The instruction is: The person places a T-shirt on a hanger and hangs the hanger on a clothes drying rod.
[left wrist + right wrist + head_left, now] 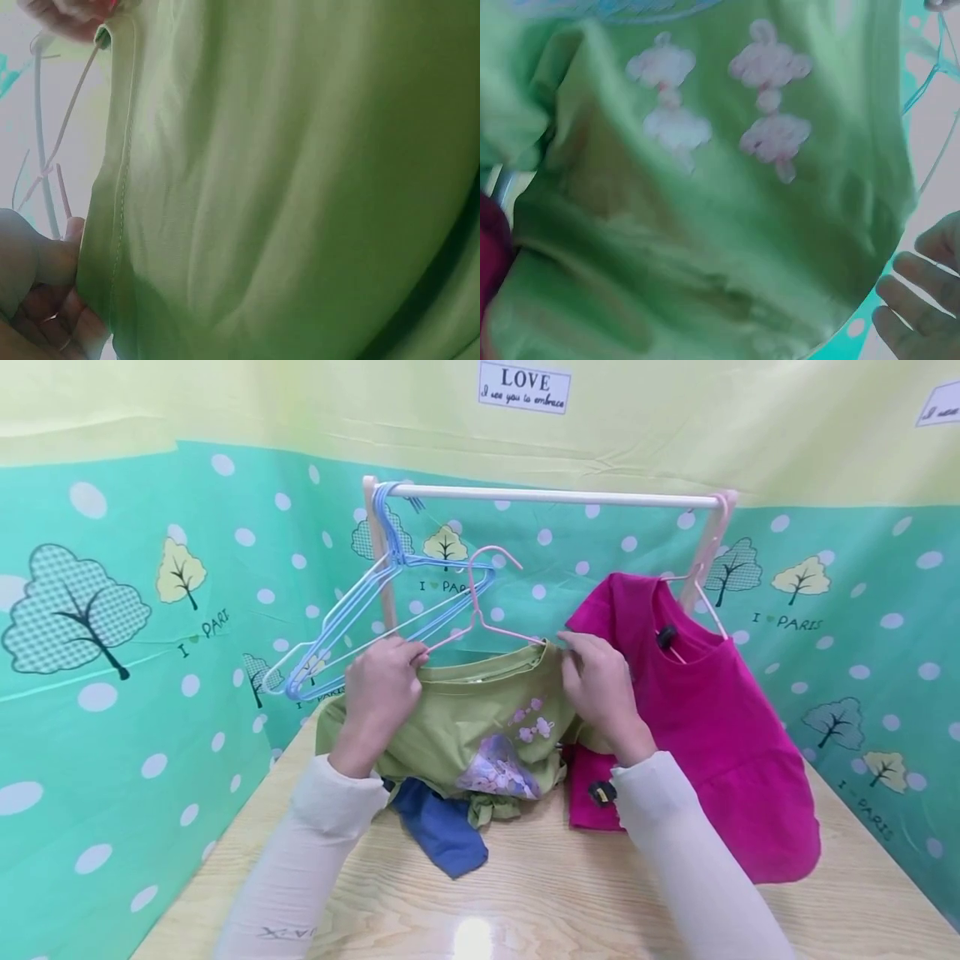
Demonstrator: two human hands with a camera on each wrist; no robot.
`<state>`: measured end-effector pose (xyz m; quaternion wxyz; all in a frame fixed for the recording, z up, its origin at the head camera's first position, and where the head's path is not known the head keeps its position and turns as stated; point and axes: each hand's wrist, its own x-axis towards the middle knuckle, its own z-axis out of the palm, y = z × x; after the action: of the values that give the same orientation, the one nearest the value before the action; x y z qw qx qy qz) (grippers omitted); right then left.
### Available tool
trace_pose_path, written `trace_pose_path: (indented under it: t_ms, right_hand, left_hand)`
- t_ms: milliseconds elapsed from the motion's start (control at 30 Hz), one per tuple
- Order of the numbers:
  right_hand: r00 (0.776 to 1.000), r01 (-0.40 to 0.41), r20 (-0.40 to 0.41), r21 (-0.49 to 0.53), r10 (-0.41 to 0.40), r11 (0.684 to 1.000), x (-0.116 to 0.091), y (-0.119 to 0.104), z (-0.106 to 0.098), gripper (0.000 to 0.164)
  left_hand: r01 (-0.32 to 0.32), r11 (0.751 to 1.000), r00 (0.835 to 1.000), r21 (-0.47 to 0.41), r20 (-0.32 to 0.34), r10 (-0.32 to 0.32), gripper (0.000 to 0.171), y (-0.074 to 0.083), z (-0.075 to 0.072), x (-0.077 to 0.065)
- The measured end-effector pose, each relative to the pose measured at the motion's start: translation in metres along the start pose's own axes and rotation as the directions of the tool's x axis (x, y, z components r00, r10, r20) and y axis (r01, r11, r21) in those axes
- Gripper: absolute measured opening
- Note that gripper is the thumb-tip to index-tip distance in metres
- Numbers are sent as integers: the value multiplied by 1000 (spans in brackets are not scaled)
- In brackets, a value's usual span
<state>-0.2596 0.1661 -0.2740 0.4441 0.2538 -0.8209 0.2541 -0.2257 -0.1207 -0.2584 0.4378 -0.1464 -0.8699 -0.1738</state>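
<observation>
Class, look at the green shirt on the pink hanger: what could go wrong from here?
The pink hanger might slip out of the green shirt, since the right hand seems not to grip the neckline. The free hook could also catch on the blue hangers, which it overlaps in the head view.

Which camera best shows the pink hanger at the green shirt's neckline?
The head view: the pink hanger shows its hook and both sloping arms above the green shirt. The left wrist view catches only blurred rods; the right wrist view shows none clearly.
</observation>
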Motion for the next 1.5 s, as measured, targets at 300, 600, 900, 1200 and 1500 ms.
trace_pose_path:
  t_ms: [300, 600, 900, 1200, 1500]
  right_hand:
    - [996, -47, -80, -24, 45, 999, 4, -29, 14, 17]
    - [998, -56, -10, 101, 58, 993, 9, -53, 35, 14]
    - [970, -239, 112, 299, 215, 924, 18, -76, 53, 26]
    - [830, -545, 328, 651, 452, 529, 36, -100, 56, 29]
    - [665, -623, 508, 782, 548, 31, 51, -119, 58, 17]
  left_hand:
    - [26, 1000, 1000, 6, -12, -26, 5, 3, 1, -5]
    - [57, 998, 998, 3, -35, -57, 7, 6, 0, -9]
    - [82, 997, 994, 7, -67, -81, 7, 12, -1, -10]
    - [119, 993, 988, -2, -99, -119, 9, 18, -2, -11]
    - [165, 986, 981, 0, -105, -164, 9, 23, 2, -15]
